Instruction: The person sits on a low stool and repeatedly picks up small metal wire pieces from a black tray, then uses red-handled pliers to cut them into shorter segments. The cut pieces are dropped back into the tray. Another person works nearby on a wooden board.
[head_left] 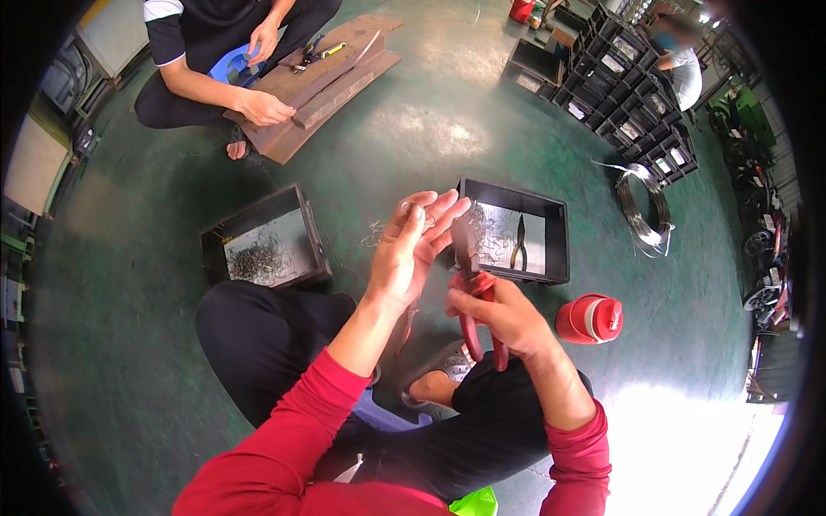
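Observation:
My left hand [406, 254] is raised in the middle, palm turned up. Its thumb and forefinger pinch what looks like a small bent wire [408, 207], while the other fingers stretch out. Just right of it, my right hand [509, 316] grips red-handled pliers [467, 258], jaws pointing up beside the left fingertips. Whether the jaws are parted is blurred. Beyond my hands stands a black crate [561, 249] with a pale bottom, small wire pieces and another pair of pliers [520, 245] inside. A second black crate [320, 249], at the left, holds a heap of small wire pieces [256, 261].
A red jug [590, 319] stands on the green floor at right, with a wire coil [644, 209] farther back. Stacked black crates [615, 86] rise behind it. At far left a person [215, 52] sits by cardboard [284, 142] with tools on it. Loose wires [372, 233] lie between the crates.

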The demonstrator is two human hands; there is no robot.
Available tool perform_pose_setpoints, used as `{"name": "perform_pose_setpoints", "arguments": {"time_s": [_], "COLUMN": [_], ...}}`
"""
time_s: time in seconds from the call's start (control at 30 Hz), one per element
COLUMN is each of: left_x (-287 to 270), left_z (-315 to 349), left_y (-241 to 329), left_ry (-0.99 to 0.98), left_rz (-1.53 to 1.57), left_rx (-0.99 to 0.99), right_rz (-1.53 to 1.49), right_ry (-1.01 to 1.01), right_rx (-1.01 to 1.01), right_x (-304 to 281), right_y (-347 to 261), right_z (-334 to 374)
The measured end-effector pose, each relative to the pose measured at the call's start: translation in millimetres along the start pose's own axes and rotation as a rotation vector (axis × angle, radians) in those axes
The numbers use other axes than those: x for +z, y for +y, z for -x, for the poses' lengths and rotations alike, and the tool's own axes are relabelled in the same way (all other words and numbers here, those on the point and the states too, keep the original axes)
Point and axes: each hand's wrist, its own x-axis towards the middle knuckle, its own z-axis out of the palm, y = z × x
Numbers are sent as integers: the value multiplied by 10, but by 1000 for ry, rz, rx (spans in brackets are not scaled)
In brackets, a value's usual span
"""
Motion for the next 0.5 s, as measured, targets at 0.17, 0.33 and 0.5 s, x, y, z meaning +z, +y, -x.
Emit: {"name": "perform_pose_setpoints", "arguments": {"time_s": [0.17,0.33,0.5], "left_x": [-13,-43,-54], "left_z": [-7,8,2], "left_y": [-74,-95,-103], "left_ry": [-28,-15,-38], "left_rz": [-50,-145,-196], "left_rx": [151,260,303], "right_rz": [-73,-290,-278], "right_ry": [-94,-175,-209], "right_rx": [71,170,200], "right_x": [151,179,158], "right_y": [-10,-67,-125], "right_z": [-75,-88,-85]}}
